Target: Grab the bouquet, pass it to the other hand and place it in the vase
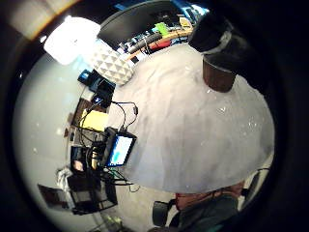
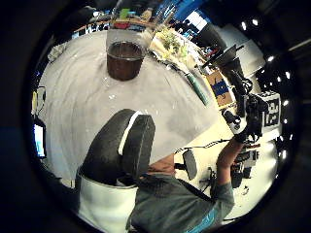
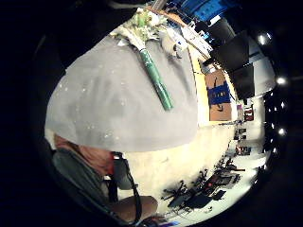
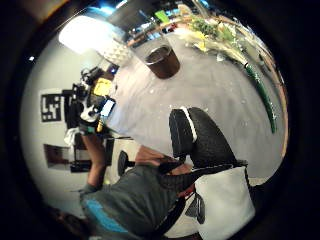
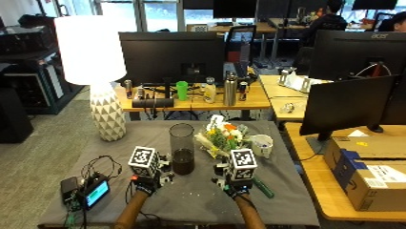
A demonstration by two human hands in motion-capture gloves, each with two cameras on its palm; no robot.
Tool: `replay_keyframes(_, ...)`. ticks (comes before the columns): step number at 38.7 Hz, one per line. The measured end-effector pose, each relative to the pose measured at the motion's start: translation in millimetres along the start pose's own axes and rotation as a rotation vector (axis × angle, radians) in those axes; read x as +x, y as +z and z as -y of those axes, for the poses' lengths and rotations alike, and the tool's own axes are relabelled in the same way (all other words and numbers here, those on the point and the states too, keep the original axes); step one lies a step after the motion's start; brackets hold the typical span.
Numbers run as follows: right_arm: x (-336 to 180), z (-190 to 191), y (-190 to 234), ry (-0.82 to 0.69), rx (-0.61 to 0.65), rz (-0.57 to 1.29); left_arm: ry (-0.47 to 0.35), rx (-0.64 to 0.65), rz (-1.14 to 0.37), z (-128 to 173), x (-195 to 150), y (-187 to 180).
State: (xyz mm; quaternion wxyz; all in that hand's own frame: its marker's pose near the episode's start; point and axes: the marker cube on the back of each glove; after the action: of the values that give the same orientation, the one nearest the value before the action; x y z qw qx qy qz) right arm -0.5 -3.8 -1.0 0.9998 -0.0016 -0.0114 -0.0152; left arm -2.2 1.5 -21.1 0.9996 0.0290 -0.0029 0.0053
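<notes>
The bouquet (image 5: pixel 222 135) lies on the grey-covered table (image 5: pixel 190 202), flowers toward the far side, its green wrapped stem (image 5: pixel 262 186) pointing at the near right. A tall glass vase (image 5: pixel 182 149) with dark liquid at its bottom stands upright just left of the flowers. My left hand (image 5: pixel 147 183) hovers in front of the vase and holds nothing. My right hand (image 5: pixel 235 184) hovers beside the stem, fingers relaxed, apart from it. The right palm views show the bouquet (image 3: pixel 142 26) (image 4: pixel 212 31) lying free; the left ones show the vase (image 2: pixel 125 57) (image 1: pixel 218 73).
A white mug (image 5: pixel 261 144) stands right of the flowers. A white lamp (image 5: pixel 95 71) rises at the far left corner. A small screen device with cables (image 5: pixel 94 192) lies at the near left. Desks with monitors (image 5: pixel 171 52) stand behind the table.
</notes>
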Motion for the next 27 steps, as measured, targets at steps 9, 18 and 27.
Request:
replay_keyframes(9, 58, -5, -20, 0.120, 0.004, -0.022, -0.020, -0.068, -0.095, -18, 9, 2)
replay_keyframes(18, 130, 19, 8, 0.233, 0.064, 0.025, -0.017, -0.028, -0.123, -20, 12, 5)
replay_keyframes(27, 190, 38, 71, 0.404, 0.038, 0.131, -0.038, -0.036, -0.141, -26, 11, 13)
